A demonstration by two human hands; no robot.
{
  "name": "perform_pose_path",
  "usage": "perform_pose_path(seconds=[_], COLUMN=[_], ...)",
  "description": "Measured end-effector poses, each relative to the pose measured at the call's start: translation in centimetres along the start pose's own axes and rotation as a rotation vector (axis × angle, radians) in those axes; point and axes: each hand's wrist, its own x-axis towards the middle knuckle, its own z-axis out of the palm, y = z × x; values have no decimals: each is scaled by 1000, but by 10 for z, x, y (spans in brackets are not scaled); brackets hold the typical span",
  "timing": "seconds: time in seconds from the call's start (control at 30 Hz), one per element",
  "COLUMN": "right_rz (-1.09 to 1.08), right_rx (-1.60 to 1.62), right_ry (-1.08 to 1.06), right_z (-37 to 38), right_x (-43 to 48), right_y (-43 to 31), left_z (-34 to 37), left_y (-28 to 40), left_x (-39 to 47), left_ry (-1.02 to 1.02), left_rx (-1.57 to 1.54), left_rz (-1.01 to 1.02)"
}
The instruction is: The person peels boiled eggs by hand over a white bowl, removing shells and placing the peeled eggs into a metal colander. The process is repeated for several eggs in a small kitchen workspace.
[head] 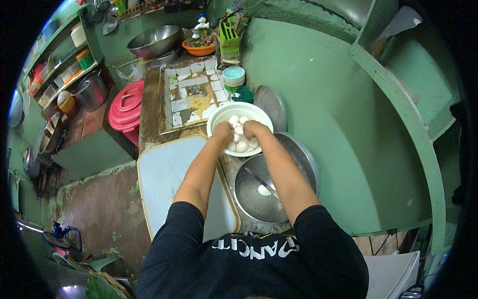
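Both my hands are inside a white plastic bowl (213, 119) filled with white eggs (242, 145). At the bowl's left side, my left hand (223, 133) reaches down among the eggs, slightly blurred. My right hand (254, 129) is curled over the right side, close to the eggs in the middle. The fingertips of both hands are hidden, so whether either one grips an egg is not visible. Nearer to me, below my right forearm, a steel bowl (248, 200) holds a knife (259, 180) and a white egg-like piece (264, 190).
A white board or tray (164, 175) lies left of the bowls. Behind it is a tiled sink (186, 99). A metal lid (269, 102) leans on the green wall (317, 93). Stacked tubs (234, 76), a wok (157, 39) and a red lidded bin (125, 106) stand around.
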Motion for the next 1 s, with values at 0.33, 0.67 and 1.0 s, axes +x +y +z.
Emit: perform_pose_path(seconds=[0.33,0.67,1.0], right_rz=[-98,-601,-200], right_rx=[-127,-704,-128], right_ry=[57,1273,1290], right_z=[-19,-199,-171], right_x=[-12,-107,-76], right_y=[-22,-11,-10], left_z=[-19,23,-6], left_y=[37,31,33], left_x=[-40,-38,-25], left_ry=[302,433,216], left_rx=[-871,-212,-1033], left_rz=[-311,-100,6])
